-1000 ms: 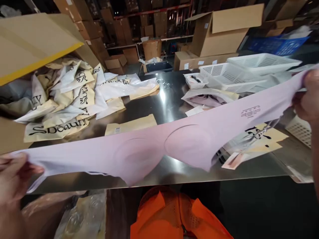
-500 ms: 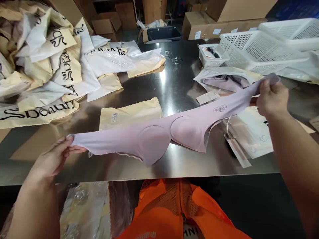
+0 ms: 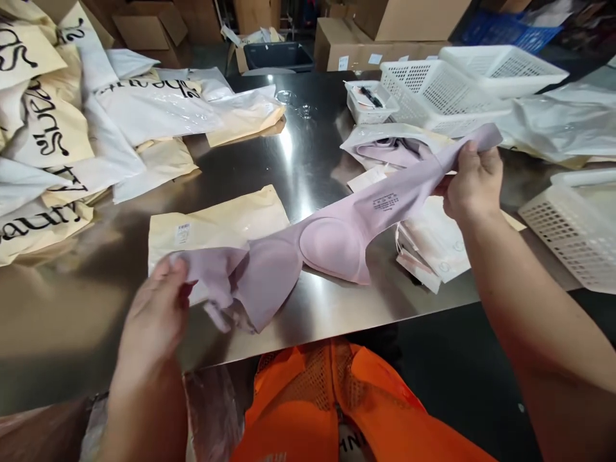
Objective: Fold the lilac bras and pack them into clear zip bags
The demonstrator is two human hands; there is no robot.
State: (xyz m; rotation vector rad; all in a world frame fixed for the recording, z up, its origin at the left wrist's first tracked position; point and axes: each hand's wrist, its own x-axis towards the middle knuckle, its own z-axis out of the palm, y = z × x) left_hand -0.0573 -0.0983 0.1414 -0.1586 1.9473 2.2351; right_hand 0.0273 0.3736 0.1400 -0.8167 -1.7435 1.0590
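A lilac bra [image 3: 332, 247] hangs between my two hands above the metal table, cups facing me. My left hand [image 3: 161, 301] pinches one end of its band, which sags in folds by the cup. The other end is gripped by my right hand [image 3: 474, 176], higher up and to the right, with that side pulled fairly straight. Behind the bra lies a cream mailer bag [image 3: 216, 221] with a small barcode label. Close to my right hand are an open bag [image 3: 353, 138] with lilac fabric inside, a white tag [image 3: 368, 178] and a clear printed pouch [image 3: 436, 237].
Several printed mailer bags [image 3: 158, 106] are heaped at the left. White plastic baskets [image 3: 433, 90] stand at the back right, beside a small basket [image 3: 370, 102] holding a pen. Another white basket [image 3: 577, 231] sits at the right edge. Cardboard boxes [image 3: 380, 54] are beyond the table [image 3: 255, 163].
My hands have come closer together, and the bra's left side has gone from stretched to slack and folded. The view has turned right, bringing the right-edge basket into sight.
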